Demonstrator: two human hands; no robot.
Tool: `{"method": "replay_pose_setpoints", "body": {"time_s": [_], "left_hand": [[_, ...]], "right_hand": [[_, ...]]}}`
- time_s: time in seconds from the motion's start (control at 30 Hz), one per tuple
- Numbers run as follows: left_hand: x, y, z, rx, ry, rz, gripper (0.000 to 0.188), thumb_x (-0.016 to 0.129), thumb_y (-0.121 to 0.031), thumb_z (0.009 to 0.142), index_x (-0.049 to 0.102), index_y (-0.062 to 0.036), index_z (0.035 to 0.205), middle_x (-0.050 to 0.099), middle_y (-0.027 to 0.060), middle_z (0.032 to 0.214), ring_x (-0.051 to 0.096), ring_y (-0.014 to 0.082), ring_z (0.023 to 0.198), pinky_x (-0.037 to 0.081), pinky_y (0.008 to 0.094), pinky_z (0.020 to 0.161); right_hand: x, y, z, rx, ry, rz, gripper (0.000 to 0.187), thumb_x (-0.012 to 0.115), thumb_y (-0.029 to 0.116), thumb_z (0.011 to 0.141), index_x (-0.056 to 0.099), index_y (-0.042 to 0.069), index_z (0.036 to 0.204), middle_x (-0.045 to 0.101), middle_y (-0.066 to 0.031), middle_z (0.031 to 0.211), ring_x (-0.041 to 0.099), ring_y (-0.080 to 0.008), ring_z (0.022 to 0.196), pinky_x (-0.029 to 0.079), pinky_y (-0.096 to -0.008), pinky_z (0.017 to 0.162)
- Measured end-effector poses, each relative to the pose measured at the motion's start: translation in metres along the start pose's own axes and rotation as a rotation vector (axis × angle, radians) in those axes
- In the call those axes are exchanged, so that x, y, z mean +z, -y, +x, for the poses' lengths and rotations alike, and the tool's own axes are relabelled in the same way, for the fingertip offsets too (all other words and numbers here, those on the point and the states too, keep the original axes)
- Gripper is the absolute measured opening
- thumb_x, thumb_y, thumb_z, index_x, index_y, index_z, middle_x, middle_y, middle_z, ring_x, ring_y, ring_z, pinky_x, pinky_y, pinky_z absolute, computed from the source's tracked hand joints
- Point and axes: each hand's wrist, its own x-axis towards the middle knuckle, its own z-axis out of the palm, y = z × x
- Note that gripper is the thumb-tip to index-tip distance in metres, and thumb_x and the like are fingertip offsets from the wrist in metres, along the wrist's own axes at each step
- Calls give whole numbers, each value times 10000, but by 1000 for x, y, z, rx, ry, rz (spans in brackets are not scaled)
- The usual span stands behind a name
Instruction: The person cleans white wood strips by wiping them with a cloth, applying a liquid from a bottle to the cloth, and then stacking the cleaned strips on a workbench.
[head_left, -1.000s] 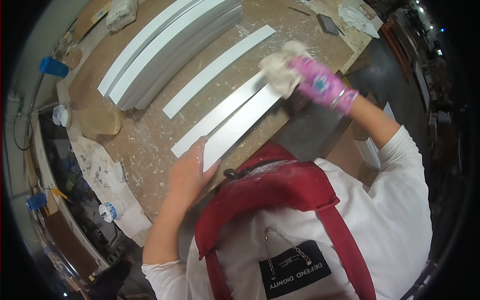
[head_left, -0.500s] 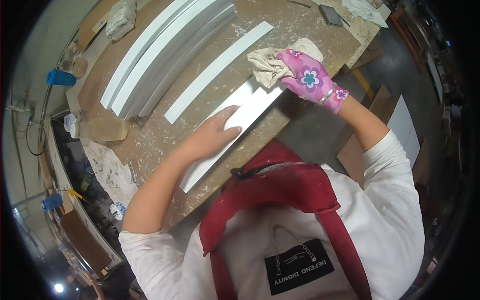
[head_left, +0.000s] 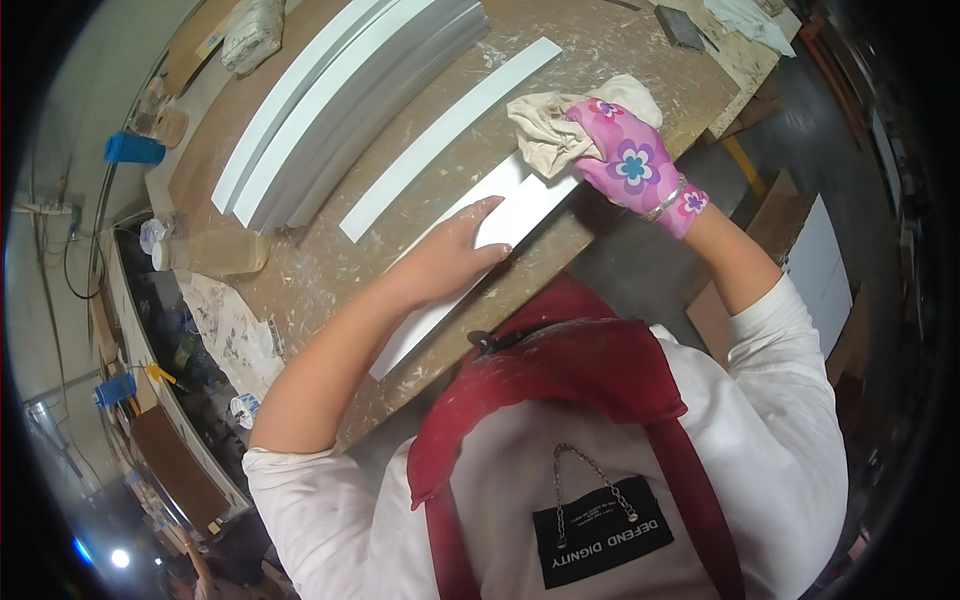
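My bare left hand (head_left: 452, 258) grips a long white board (head_left: 418, 338) near the table's front edge, its thumb on the near side and its fingers over the far side. A pink flowered glove covers my right hand (head_left: 630, 165), which clutches a crumpled cream cloth (head_left: 545, 128). That cloth rests against the board's far right end and hides it. Just beyond the board, a single curved white strip (head_left: 450, 130) lies flat on the worktable.
Several curved white pieces (head_left: 345, 110) stand stacked at the table's (head_left: 320, 290) back left. A cloudy plastic jug (head_left: 228, 252) and a blue cup (head_left: 135, 149) sit at the left edge. A dark block (head_left: 679, 28) lies at the far right; cardboard (head_left: 770, 225) leans beyond the table.
My left hand has slid a little to the right along the white board. The right hand keeps the cloth at the far end. The whole view has shifted slightly.
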Motion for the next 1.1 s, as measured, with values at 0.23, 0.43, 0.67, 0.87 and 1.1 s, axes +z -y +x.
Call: {"method": "replay_pose_setpoints", "body": {"time_s": [0.23, 0.43, 0.67, 0.87, 1.1], "left_hand": [[9, 27, 6, 162, -111, 71, 654, 596, -357, 881, 378, -42, 1410, 552, 219, 1261, 563, 280, 1066, 424, 347, 941], [14, 18, 32, 179, -224, -37, 665, 604, -402, 875, 400, -27, 1385, 535, 218, 1273, 532, 305, 1156, 426, 372, 968], [23, 44, -59, 210, -398, 483, 715, 692, -349, 803, 408, 40, 1332, 546, 270, 1205, 539, 395, 1109, 451, 427, 930], [33, 53, -49, 198, -419, 412, 543, 663, -312, 808, 502, -19, 1235, 643, 201, 990, 618, 362, 912, 499, 437, 781], [33, 49, -48, 95, -435, 439, 597, 662, -338, 801, 474, -18, 1268, 640, 235, 974, 622, 386, 894, 499, 440, 779]], "right_hand": [[0, 3, 0, 21, 15, -10, 547, 671, 272, 798, 508, 52, 1271, 568, -179, 1232, 541, -343, 1135, 429, -421, 984], [-1, 5, 2, 13, 7, 7, 530, 666, 254, 806, 508, 49, 1269, 576, -171, 1218, 543, -341, 1133, 432, -412, 981], [-51, 63, 22, -11, 21, 451, 394, 526, 257, 857, 538, 8, 1162, 607, -190, 1054, 602, -310, 984, 476, -387, 848], [13, 116, -4, -161, 431, 100, 458, 578, 258, 788, 497, 68, 1197, 597, -168, 1035, 597, -304, 990, 496, -405, 835], [-39, 57, 16, 7, 212, 282, 463, 625, 241, 814, 520, 34, 1214, 607, -186, 1089, 604, -314, 1010, 494, -377, 868]]}}
